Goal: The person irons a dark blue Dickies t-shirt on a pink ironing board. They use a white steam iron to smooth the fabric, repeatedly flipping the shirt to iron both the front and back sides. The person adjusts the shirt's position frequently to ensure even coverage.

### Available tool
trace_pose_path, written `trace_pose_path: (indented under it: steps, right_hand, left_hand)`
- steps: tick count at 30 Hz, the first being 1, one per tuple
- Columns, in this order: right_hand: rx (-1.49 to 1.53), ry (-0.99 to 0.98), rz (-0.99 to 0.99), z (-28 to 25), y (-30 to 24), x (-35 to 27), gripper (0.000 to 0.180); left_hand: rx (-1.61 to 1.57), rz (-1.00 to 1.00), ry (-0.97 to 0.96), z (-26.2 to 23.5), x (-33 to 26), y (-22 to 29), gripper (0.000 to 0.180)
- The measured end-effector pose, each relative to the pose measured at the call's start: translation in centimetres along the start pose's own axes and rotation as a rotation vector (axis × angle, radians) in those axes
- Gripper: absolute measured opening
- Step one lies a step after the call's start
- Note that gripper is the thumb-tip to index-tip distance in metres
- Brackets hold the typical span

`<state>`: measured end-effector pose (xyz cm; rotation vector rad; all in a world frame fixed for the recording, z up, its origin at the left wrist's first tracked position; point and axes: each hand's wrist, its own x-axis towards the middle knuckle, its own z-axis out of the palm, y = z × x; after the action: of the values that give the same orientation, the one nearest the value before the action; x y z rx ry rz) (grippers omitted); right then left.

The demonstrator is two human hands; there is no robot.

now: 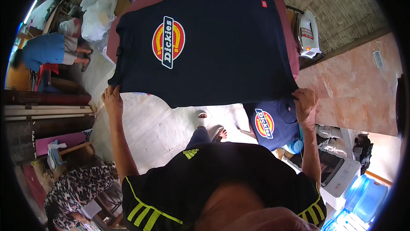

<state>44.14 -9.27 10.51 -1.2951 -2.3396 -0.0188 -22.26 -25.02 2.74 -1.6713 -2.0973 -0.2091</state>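
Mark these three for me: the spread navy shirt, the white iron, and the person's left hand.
Navy shirt [222, 47]: head view, plain fabric right of the emblem.
White iron [311, 35]: head view, its body.
Left hand [112, 97]: head view, back of the hand.

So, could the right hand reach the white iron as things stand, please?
Probably, if it lets go: the right hand grips the spread dark shirt, but the way to the white iron looks free.

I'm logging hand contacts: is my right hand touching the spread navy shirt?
Touching. The head view shows the right hand pinching the spread navy shirt at its near right corner.
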Motion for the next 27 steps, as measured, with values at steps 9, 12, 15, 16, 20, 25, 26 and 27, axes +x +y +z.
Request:
trace_pose_path:
  steps: [9, 12, 15, 16, 20, 25, 26, 27]
  right_hand:
    - [0.092, -0.319, 0.072, 1.6, 0.9, -1.3, 0.032]
    - [0.261, -0.274, 0.064, 4.4, 1.3, 3.6, 0.032]
    - [0.428, -0.215, 0.05, 9.5, 1.1, 11.3, 0.026]
    - [0.485, -0.213, 0.046, 11.6, -0.2, 14.7, 0.023]
    - [0.602, -0.233, -0.065, 19.2, -6.0, 28.5, 0.022]
    - [0.484, -0.221, -0.287, 25.9, -13.0, 42.5, 0.028]
    - [0.437, -0.197, -0.372, 27.0, -13.7, 44.3, 0.029]
    - [0.403, -0.174, -0.464, 28.1, -14.4, 45.7, 0.031]
  left_hand:
    - [-0.066, -0.209, -0.129, 0.7, -3.0, 1.8, 0.04]
    - [-0.287, -0.274, 0.005, 3.1, 2.6, 0.6, 0.033]
    - [-0.472, -0.322, 0.04, 5.6, 10.4, -0.9, 0.037]
    - [-0.433, -0.306, 0.09, 6.6, 12.9, -1.7, 0.038]
    - [-0.378, -0.297, 0.064, 9.7, 21.6, -3.4, 0.044]
    - [-0.59, -0.05, -0.2, 11.8, 28.1, -6.6, 0.043]
    - [-0.623, 0.008, -0.243, 12.3, 28.8, -7.0, 0.042]
    - [-0.706, 0.032, -0.254, 13.1, 29.1, -7.8, 0.037]
